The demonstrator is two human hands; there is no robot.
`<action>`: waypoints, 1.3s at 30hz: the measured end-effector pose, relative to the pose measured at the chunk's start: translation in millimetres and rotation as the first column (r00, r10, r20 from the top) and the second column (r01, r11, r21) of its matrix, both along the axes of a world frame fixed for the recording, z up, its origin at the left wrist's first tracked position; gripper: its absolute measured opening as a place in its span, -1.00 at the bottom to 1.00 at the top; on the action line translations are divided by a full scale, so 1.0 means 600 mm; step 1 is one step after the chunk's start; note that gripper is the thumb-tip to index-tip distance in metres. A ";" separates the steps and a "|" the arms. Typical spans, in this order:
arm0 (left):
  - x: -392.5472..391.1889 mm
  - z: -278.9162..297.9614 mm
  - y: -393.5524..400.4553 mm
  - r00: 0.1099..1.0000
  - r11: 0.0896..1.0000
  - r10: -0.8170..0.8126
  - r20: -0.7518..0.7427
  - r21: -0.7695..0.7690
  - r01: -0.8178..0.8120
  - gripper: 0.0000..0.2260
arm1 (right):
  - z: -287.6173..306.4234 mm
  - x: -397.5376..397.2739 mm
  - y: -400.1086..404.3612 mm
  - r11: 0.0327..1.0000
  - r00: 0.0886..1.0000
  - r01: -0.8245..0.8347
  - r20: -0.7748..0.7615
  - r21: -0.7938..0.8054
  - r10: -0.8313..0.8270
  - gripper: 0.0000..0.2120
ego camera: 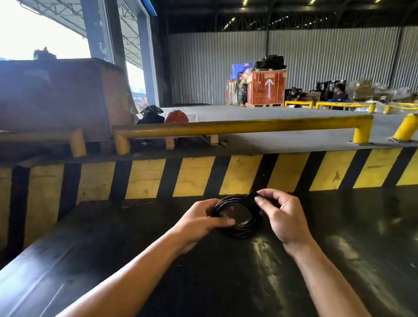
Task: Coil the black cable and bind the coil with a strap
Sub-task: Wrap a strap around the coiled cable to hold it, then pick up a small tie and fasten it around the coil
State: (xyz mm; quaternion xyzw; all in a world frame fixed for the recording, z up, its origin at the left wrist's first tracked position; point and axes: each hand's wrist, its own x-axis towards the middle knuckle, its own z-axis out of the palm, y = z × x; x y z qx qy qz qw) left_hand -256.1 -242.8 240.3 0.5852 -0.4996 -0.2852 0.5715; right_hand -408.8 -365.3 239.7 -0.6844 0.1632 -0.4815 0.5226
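The black cable (240,230) is wound into a small round coil, held in the air over a shiny black surface. My left hand (203,220) grips the coil's left side, thumb across its lower edge. My right hand (280,215) pinches a black strap (251,197) at the coil's upper right, where the strap crosses the windings. How far the strap goes around the coil is hidden by my fingers.
The black glossy surface (216,286) lies below my arms. Behind it runs a yellow-and-black striped wall (193,179) with yellow guard rails (231,127) on top. A brown crate (51,92) stands at left. Orange crates (266,87) and seated people are far back.
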 end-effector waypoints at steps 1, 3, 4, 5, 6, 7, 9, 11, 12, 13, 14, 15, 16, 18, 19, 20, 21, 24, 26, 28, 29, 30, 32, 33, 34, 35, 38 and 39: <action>-0.004 -0.023 0.003 0.992 1.000 0.004 -0.125 0.004 -0.004 -0.72 | -0.021 -0.001 -0.001 0.998 1.000 0.000 -0.014 0.070 0.001 -0.82; -0.014 -0.064 0.007 0.941 1.000 -0.003 -0.338 0.014 0.008 -0.72 | -0.069 -0.004 -0.001 0.981 0.997 0.006 -0.075 0.194 0.009 -0.85; -0.018 -0.083 0.010 0.914 1.000 0.001 -0.406 0.021 0.008 -0.74 | -0.095 -0.006 -0.002 0.971 0.992 0.013 -0.124 0.239 0.017 -0.88; -0.022 -0.102 0.012 0.896 0.999 0.020 -0.444 0.042 -0.002 -0.76 | -0.122 -0.011 -0.001 0.963 0.983 0.025 -0.182 0.268 0.025 -0.91; -0.027 -0.121 0.016 0.888 0.997 0.052 -0.456 0.080 -0.018 -0.77 | -0.151 -0.018 0.001 0.958 0.967 0.047 -0.254 0.281 0.027 -0.94; -0.032 -0.142 0.022 0.889 0.990 0.093 -0.449 0.133 -0.036 -0.78 | -0.183 -0.027 0.005 0.956 0.943 0.072 -0.332 0.285 0.028 -0.96; -0.039 -0.190 0.037 0.902 0.965 0.154 -0.403 0.257 -0.050 -0.75 | -0.251 -0.052 0.014 0.978 0.833 0.098 -0.553 0.186 0.021 -0.94; -0.050 -0.238 0.056 0.920 0.919 0.180 -0.349 0.392 -0.031 -0.68 | -0.317 -0.077 0.030 0.996 0.578 -0.049 -0.811 0.076 0.090 -0.89; -0.056 -0.261 0.064 0.927 0.891 0.192 -0.322 0.454 -0.027 -0.64 | -0.347 -0.088 0.042 0.984 0.412 -0.158 -0.900 0.080 0.140 -0.85; -0.063 -0.281 0.071 0.931 0.864 0.203 -0.303 0.503 -0.025 -0.62 | -0.375 -0.097 0.056 0.963 0.265 -0.246 -0.948 0.107 0.174 -0.79; -0.071 -0.300 0.078 0.932 0.841 0.213 -0.292 0.540 -0.023 -0.60 | -0.400 -0.106 0.071 0.944 0.157 -0.294 -0.967 0.149 0.202 -0.72; -0.078 -0.316 0.082 0.934 0.822 0.219 -0.282 0.569 -0.021 -0.59 | -0.420 -0.112 0.086 0.931 0.092 -0.311 -0.969 0.193 0.231 -0.65; -0.084 -0.328 0.086 0.938 0.806 0.221 -0.268 0.591 -0.021 -0.59 | -0.437 -0.117 0.100 0.923 0.047 -0.315 -0.968 0.221 0.248 -0.60; -0.093 -0.347 0.092 0.948 0.786 0.212 -0.239 0.618 -0.020 -0.58 | -0.457 -0.120 0.123 0.912 -0.019 -0.343 -0.972 0.227 0.234 -0.57; -0.096 -0.353 0.096 0.952 0.781 0.204 -0.227 0.625 -0.019 -0.58 | -0.462 -0.118 0.131 0.908 -0.041 -0.359 -0.976 0.215 0.215 -0.59; -0.096 -0.358 0.098 0.956 0.775 0.198 -0.215 0.632 -0.018 -0.58 | -0.463 -0.116 0.137 0.906 -0.058 -0.373 -0.979 0.201 0.194 -0.62; -0.097 -0.361 0.101 0.959 0.771 0.193 -0.208 0.637 -0.017 -0.57 | -0.463 -0.112 0.143 0.900 -0.075 -0.395 -0.982 0.187 0.171 -0.65; -0.093 -0.363 0.108 0.964 0.770 0.182 -0.195 0.638 -0.016 -0.61 | -0.463 -0.098 0.154 0.876 -0.125 -0.453 -0.985 0.165 0.120 -0.68; -0.088 -0.359 0.110 0.965 0.772 0.189 -0.183 0.634 -0.031 -0.64 | -0.459 -0.089 0.155 0.869 -0.136 -0.466 -0.984 0.168 0.117 -0.68; -0.079 -0.354 0.108 0.966 0.789 0.188 -0.175 0.613 -0.043 -0.67 | -0.455 -0.082 0.151 0.878 -0.114 -0.443 -0.983 0.180 0.144 -0.72; -0.075 -0.351 0.106 0.966 0.803 0.188 -0.177 0.594 -0.047 -0.68 | -0.451 -0.079 0.146 0.887 -0.076 -0.424 -0.984 0.181 0.164 -0.76; -0.070 -0.346 0.104 0.966 0.819 0.188 -0.179 0.571 -0.054 -0.68 | -0.446 -0.077 0.140 0.896 -0.026 -0.409 -0.984 0.172 0.177 -0.82; -0.061 -0.335 0.100 0.968 0.846 0.192 -0.159 0.528 -0.081 -0.68 | -0.430 -0.070 0.122 0.924 0.126 -0.363 -0.976 0.120 0.176 -0.90; -0.055 -0.327 0.097 0.969 0.856 0.197 -0.147 0.508 -0.097 -0.68 | -0.417 -0.064 0.109 0.947 0.255 -0.302 -0.948 0.107 0.188 -0.93; -0.047 -0.316 0.094 0.969 0.865 0.204 -0.142 0.490 -0.110 -0.69 | -0.396 -0.057 0.094 0.966 0.401 -0.226 -0.892 0.125 0.209 -0.90; -0.039 -0.302 0.090 0.967 0.873 0.210 -0.146 0.473 -0.118 -0.70 | -0.369 -0.049 0.078 0.976 0.530 -0.159 -0.821 0.150 0.213 -0.84; -0.015 -0.248 0.075 0.961 0.902 0.204 -0.187 0.417 -0.111 -0.76 | -0.268 -0.023 0.040 0.976 0.786 -0.081 -0.589 0.203 0.188 -0.87; -0.010 -0.227 0.070 0.962 0.913 0.189 -0.199 0.397 -0.097 -0.79 | -0.235 -0.015 0.031 0.972 0.834 -0.084 -0.519 0.217 0.188 -0.86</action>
